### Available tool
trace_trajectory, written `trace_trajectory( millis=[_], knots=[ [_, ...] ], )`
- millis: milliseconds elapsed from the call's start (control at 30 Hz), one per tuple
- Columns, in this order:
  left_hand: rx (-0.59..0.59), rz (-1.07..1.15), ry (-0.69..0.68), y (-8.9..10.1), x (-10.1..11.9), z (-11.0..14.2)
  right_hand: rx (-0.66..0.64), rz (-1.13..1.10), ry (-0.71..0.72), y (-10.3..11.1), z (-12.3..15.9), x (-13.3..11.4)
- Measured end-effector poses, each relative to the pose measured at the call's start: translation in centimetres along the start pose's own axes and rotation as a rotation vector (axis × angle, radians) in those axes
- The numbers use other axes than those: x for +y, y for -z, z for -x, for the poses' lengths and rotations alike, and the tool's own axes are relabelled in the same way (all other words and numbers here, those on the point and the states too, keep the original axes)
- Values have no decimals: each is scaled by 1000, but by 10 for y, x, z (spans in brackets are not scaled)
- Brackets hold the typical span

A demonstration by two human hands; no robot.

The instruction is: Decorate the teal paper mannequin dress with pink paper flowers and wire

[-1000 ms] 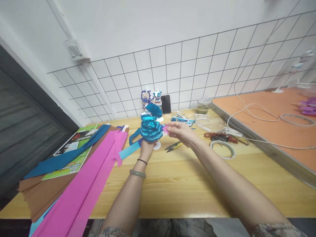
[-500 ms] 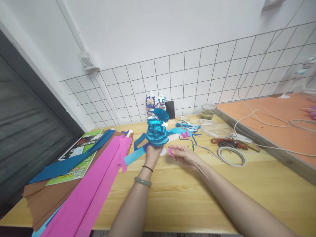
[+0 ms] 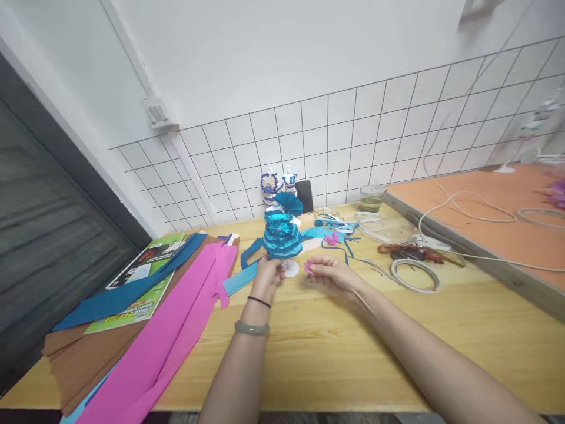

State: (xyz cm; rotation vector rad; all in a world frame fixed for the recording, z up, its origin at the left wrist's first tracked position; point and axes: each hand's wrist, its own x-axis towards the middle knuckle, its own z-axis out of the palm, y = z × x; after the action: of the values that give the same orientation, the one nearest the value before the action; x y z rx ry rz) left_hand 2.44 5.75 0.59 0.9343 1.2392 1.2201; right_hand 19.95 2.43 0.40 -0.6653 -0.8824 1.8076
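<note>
On the wooden bench (image 3: 353,347), near its middle, a blue ruffled paper figure (image 3: 282,238) stands upright, a pleated fan (image 3: 289,204) at its upper part. Left hand (image 3: 268,274): at the foot of the figure, under the lowest ruffle, fingers curled in; cannot tell whether they close around it, contact partly hidden. A white disc (image 3: 291,269) shows just beside these fingers. Right hand (image 3: 329,272): thumb and forefinger pinched together on a small pink piece (image 3: 308,266), held to the right of the disc and apart from the figure; remaining fingers folded. Beyond the right hand: a pink paper flower (image 3: 331,238) among blue strips. Behind the figure: two smaller decorated figures (image 3: 269,182) and a dark phone (image 3: 304,196) leaning at the wall. Left side: long pink sheets (image 3: 176,318) over brown sheets (image 3: 97,362), and a dark blue strip (image 3: 128,290) across a magazine (image 3: 152,297). Right side: a roll of tape (image 3: 399,281) lying flat, a lidded clear container (image 3: 372,203) farther back.
</note>
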Motion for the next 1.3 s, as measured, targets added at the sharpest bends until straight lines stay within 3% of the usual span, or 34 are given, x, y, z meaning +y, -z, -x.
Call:
trace_trajectory(
  millis=[200,467,800,1033,1300],
  knots=[
    [-108,320,112,-25,3,23,15,-3,17,5,-3,4],
    [-118,640,190,-28,9,28,15,-9,46,4,-5,6],
    [-116,561,20,-32,-2,24,167,57,192,-18,-14,12],
    [-116,516,15,-32,-2,24,260,133,267,-19,-23,16],
    [-104,548,25,-30,-5,20,231,249,256,-19,-26,6]
  ],
)
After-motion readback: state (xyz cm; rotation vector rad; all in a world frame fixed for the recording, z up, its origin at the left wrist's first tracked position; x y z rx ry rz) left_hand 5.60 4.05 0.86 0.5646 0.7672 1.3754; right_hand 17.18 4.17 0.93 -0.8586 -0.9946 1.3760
